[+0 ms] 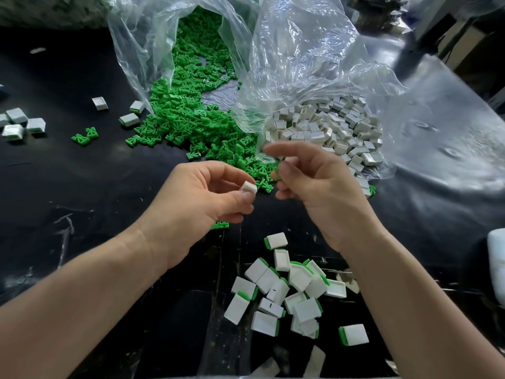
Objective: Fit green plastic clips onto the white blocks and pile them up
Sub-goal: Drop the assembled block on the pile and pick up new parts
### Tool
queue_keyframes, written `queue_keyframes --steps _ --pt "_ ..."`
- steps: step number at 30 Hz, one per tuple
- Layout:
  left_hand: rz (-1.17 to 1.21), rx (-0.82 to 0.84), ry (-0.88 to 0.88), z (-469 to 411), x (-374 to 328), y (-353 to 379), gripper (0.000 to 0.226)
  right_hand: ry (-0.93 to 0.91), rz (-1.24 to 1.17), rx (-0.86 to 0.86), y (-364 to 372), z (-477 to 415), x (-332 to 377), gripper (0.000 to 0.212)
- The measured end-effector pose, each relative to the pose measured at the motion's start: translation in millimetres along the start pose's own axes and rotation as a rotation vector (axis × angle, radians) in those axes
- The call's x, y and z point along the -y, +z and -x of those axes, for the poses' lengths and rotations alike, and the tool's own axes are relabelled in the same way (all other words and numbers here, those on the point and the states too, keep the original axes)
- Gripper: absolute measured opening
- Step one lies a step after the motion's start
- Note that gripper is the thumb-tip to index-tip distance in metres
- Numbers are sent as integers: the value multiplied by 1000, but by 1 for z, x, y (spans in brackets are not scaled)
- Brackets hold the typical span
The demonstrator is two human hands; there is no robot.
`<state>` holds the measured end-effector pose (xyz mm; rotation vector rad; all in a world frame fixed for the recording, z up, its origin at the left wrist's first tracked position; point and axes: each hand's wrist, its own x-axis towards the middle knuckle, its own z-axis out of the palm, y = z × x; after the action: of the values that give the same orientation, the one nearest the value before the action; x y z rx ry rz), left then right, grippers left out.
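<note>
Above the black counter (82, 187), the left hand (202, 195) clamps its fingers on a small white plastic block (249, 187) while the blurred right hand (322, 187) seems to pinch a green plastic clip (280, 160), which could slip if pushed in misaligned.

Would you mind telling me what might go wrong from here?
The left hand holds the white block in a mere pinch, so it may slip. The right hand is blurred; the fit could go crooked. The stray green clip below the left hand may be overlooked.
</note>
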<state>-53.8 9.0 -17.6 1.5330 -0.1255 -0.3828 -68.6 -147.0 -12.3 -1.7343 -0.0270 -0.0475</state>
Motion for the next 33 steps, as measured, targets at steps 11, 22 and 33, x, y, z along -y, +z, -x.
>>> queue_keyframes --steps 11,22,33 --pt "-50 -26 35 0 0 -1 15 78 -98 -9 3 2 3 11" --pt "70 -20 0 0 -2 -1 13 -41 28 -9 4 4 1 22" --pt "-7 55 29 2 -1 2 6 -99 272 29 6 4 0 26"
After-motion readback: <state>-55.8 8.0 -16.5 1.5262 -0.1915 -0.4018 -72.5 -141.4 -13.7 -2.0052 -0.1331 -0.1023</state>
